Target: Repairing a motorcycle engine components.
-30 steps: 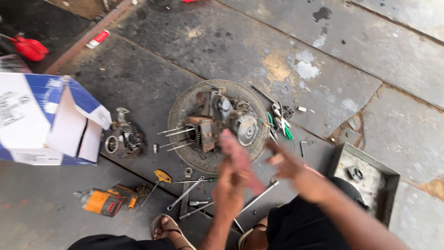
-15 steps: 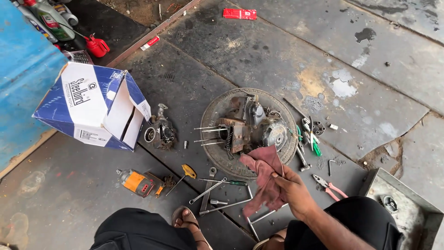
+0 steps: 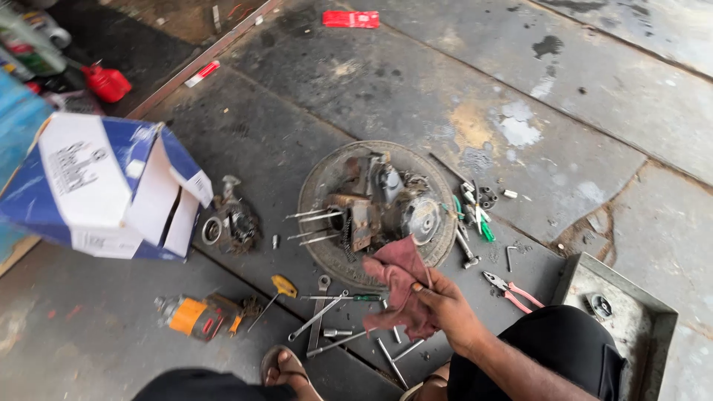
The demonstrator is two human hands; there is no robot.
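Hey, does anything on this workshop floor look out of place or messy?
Yes. The blue and white carton lies tipped on its side with flaps open. Wrenches and bolts lie scattered loose by the engine block on the tyre. The right hand holds a red rag.

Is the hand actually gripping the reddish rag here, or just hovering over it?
Touching. The head view shows the right hand with its fingers closed around the reddish rag, bunching the cloth below the round tray of engine parts.

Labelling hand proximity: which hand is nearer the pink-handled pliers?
Right. The right hand, gripping the red rag, sits just left of the pink-handled pliers. The left hand isn't visible.
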